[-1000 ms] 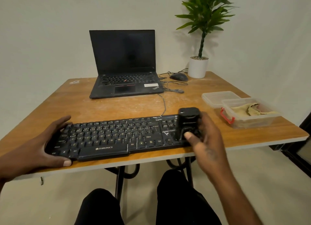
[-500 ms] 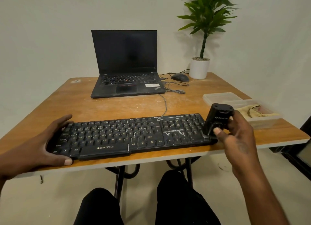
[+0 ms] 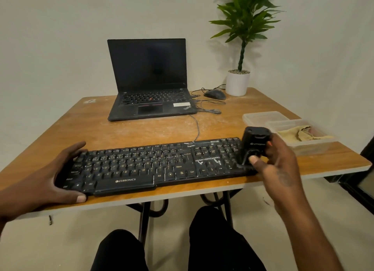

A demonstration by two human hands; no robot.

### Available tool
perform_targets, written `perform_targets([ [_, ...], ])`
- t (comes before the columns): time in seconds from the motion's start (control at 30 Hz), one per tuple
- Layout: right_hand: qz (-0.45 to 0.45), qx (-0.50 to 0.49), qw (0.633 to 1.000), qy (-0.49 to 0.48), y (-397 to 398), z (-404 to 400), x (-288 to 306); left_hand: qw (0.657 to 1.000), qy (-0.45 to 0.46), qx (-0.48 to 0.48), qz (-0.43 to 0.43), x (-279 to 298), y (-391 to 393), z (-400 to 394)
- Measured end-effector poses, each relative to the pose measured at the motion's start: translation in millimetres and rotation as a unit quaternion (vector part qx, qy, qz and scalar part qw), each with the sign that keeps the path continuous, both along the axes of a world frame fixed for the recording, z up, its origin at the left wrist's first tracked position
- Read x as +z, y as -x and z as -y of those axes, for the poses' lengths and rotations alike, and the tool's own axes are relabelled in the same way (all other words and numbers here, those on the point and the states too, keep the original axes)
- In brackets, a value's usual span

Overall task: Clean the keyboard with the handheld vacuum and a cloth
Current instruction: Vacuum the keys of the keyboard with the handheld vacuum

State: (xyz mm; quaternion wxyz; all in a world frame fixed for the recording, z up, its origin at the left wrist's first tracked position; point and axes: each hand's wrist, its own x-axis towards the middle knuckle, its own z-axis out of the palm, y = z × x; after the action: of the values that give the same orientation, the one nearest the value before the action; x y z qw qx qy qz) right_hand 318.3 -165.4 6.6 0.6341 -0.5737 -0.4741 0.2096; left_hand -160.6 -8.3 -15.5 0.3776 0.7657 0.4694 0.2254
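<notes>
Vacuuming is the step you are working through, seen from the head camera. Your right hand (image 3: pixel 277 161) is gripping the handheld vacuum (image 3: pixel 254 145), fingers curled round its black body and thumb lying on its lower front, with the nozzle end sitting down on the right-hand block of the keyboard (image 3: pixel 157 165). Your left hand (image 3: pixel 50 177) is lying spread over the keyboard's left end, fingers across the far corner and thumb along the near edge, bracing it rather than grasping anything. The keyboard is lying along the near edge of the surface (image 3: pixel 141 133), and pale dust is showing among the keys near the arrow cluster. The cloth (image 3: pixel 301 134) is sitting crumpled in a clear container (image 3: pixel 309 145) just beyond your right hand, untouched by either hand.

To do this pass well, you are probably best keeping the nozzle low and nearly flat on the keys, moving slowly row by row toward the left, and holding the brace firm so the board is not sliding. Watch the dusty streaks; they are likely needing a second sweep before the cloth.
</notes>
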Motion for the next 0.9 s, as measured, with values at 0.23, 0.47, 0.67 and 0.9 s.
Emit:
perform_targets([
  [0.23, 0.0, -0.03, 1.0, -0.01, 2.9, 0.7, -0.8, 1.0, 0.0, 0.002, -0.004, 1.6, -2.3, -1.1],
  [0.47, 0.038, 0.048, 0.998, -0.007, 29.1, -6.1, -6.7, 1.0, -0.004, -0.006, 0.016, -2.3, 1.0, -3.0],
  [0.67, -0.003, -0.033, 0.999, -0.001, -13.4, 5.4, 0.1, 1.0, -0.006, -0.005, 0.01, -3.3, 0.5, -4.3],
  [0.9, -0.007, -0.004, 1.0, -0.003, 9.9, 0.1, -3.3, 1.0, -0.02, -0.007, -0.014, -5.4, 2.7, -5.7],
])
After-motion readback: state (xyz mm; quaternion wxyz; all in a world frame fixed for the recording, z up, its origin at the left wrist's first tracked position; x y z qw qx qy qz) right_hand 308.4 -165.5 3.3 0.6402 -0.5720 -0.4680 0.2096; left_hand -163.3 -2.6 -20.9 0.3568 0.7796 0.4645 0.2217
